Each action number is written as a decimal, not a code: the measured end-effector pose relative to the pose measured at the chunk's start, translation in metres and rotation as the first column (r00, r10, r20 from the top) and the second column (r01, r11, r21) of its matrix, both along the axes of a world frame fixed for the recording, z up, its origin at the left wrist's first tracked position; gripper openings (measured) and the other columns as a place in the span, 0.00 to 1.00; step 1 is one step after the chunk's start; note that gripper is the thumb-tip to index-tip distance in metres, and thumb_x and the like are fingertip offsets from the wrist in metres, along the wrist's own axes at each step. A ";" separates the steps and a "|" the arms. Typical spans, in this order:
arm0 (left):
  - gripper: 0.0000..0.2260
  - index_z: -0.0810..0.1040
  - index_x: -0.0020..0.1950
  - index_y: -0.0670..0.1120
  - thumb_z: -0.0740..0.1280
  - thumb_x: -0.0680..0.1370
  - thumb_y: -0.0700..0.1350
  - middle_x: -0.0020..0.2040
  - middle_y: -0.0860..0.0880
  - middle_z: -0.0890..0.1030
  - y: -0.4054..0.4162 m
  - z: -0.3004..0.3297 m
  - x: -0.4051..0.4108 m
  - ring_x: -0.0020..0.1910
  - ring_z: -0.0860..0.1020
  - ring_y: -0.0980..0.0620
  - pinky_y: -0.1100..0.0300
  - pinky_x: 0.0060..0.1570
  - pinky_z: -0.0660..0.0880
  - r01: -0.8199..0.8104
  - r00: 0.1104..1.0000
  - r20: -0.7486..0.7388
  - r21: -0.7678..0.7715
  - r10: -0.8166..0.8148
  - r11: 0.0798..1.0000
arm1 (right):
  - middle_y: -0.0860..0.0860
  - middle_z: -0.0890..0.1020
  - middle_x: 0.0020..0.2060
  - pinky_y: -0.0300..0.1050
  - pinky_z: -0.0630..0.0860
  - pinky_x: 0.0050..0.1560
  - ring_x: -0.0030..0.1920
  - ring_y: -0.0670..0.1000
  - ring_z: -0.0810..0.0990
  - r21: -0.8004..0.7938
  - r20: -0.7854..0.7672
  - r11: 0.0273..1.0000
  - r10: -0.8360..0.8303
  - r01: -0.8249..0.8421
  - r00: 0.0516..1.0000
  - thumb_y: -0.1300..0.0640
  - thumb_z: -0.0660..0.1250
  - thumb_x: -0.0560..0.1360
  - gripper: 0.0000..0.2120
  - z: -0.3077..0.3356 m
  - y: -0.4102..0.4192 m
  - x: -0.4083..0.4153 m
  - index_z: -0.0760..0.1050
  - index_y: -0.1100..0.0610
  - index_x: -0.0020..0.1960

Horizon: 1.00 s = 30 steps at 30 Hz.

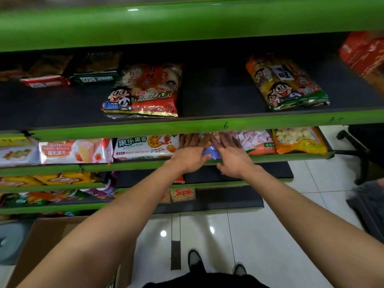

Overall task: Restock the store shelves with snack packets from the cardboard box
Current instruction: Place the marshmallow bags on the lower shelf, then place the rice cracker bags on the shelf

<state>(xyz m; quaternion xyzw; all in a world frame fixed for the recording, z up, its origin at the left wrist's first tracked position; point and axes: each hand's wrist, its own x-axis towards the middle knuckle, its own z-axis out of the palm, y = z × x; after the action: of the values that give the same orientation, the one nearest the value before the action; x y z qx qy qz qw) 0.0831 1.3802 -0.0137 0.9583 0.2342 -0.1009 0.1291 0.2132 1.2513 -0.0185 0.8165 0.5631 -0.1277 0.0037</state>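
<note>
Pushing a packet [209, 151] into the second visible shelf [291, 156] was the step in hand, as I read it. Both hands were on it: left hand [192, 154] at its left side, right hand [232, 156] on top and to the right. Fingers on both were straight and spread, lying flat on the packet, not curled round it. So it was a press, not a pinch. Likely reason: a flat palm slides a soft bag back under the shelf edge above without crushing what's inside.

The packet was mostly hidden by the hands. Only a blue-and-white patch showed between them, at the shelf's front lip. It sat in the gap between the white fruit biscuit packet [145, 147] on the left and the pink-and-white sweets bag [257, 140] on the right, close to both. I couldn't tell whether it touched either.

The fingertips reached under the green rail [225, 125] of the shelf above, so how deep the packet went wasn't visible.

The cardboard box [52, 242] stood on the floor at lower left, just beside the left forearm, near enough to reach for the next packet. Its contents weren't visible.

The shelf above held two big bags lying flat, the red rice cracker bag [143, 92] and the orange-green bag [286, 84], well apart, with bare dark shelf between them. My guess: that gap needs stock next.

Risk: the packet's front edge overhangs the lip and could slip off if left there.
</note>
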 end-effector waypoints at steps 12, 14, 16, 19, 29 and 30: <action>0.17 0.75 0.70 0.43 0.65 0.82 0.45 0.67 0.43 0.76 -0.090 -0.029 -0.207 0.67 0.73 0.45 0.60 0.65 0.67 -0.578 0.752 0.014 -0.466 0.659 0.670 | 0.62 0.65 0.75 0.57 0.63 0.74 0.73 0.64 0.65 0.143 -0.262 0.987 0.113 -0.078 0.958 0.58 0.69 0.74 0.27 -0.049 -0.072 -0.108 0.70 0.60 0.72; 0.14 0.78 0.66 0.44 0.65 0.82 0.45 0.63 0.45 0.79 -0.100 -0.036 -0.254 0.62 0.77 0.46 0.59 0.61 0.71 -0.672 0.660 -0.045 -0.482 0.750 0.562 | 0.60 0.67 0.73 0.54 0.65 0.71 0.70 0.63 0.67 0.080 -0.301 0.981 0.193 -0.177 0.934 0.57 0.68 0.75 0.25 -0.059 -0.059 -0.140 0.70 0.60 0.71; 0.08 0.79 0.60 0.45 0.64 0.82 0.44 0.55 0.49 0.81 -0.110 -0.042 -0.301 0.53 0.78 0.50 0.64 0.50 0.71 -0.730 0.582 -0.084 -0.492 0.809 0.474 | 0.57 0.68 0.71 0.52 0.66 0.70 0.69 0.60 0.68 0.044 -0.338 0.961 0.270 -0.272 0.902 0.56 0.66 0.77 0.23 -0.065 -0.043 -0.177 0.70 0.58 0.71; 0.06 0.79 0.56 0.47 0.64 0.81 0.42 0.46 0.54 0.77 -0.119 -0.047 -0.368 0.44 0.74 0.54 0.70 0.38 0.65 -0.816 0.419 -0.110 -0.482 0.901 0.320 | 0.53 0.66 0.72 0.52 0.67 0.71 0.70 0.56 0.67 0.010 -0.386 0.910 0.386 -0.415 0.838 0.54 0.64 0.78 0.22 -0.070 -0.018 -0.239 0.70 0.55 0.71; 0.09 0.79 0.60 0.39 0.64 0.81 0.38 0.49 0.42 0.78 -0.098 -0.125 -0.593 0.50 0.75 0.46 0.54 0.49 0.71 -0.719 -0.093 -0.247 -0.654 0.965 -0.236 | 0.56 0.76 0.64 0.46 0.67 0.66 0.66 0.56 0.74 -0.235 -0.475 0.741 0.477 -0.629 0.739 0.57 0.66 0.78 0.18 -0.143 0.071 -0.453 0.74 0.58 0.67; 0.09 0.79 0.58 0.38 0.64 0.81 0.37 0.49 0.43 0.78 -0.085 -0.136 -0.615 0.50 0.74 0.47 0.55 0.48 0.69 -0.707 -0.114 -0.251 -0.659 0.961 -0.256 | 0.56 0.76 0.64 0.45 0.68 0.65 0.65 0.56 0.74 -0.275 -0.480 0.737 0.451 -0.617 0.753 0.57 0.65 0.78 0.17 -0.154 0.081 -0.474 0.74 0.58 0.66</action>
<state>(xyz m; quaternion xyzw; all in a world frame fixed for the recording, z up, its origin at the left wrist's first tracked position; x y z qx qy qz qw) -0.5320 1.2950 -0.1499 0.3627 0.7683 0.1427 0.5078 -0.2607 1.3319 -0.1724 0.5535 0.7258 -0.3947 0.1055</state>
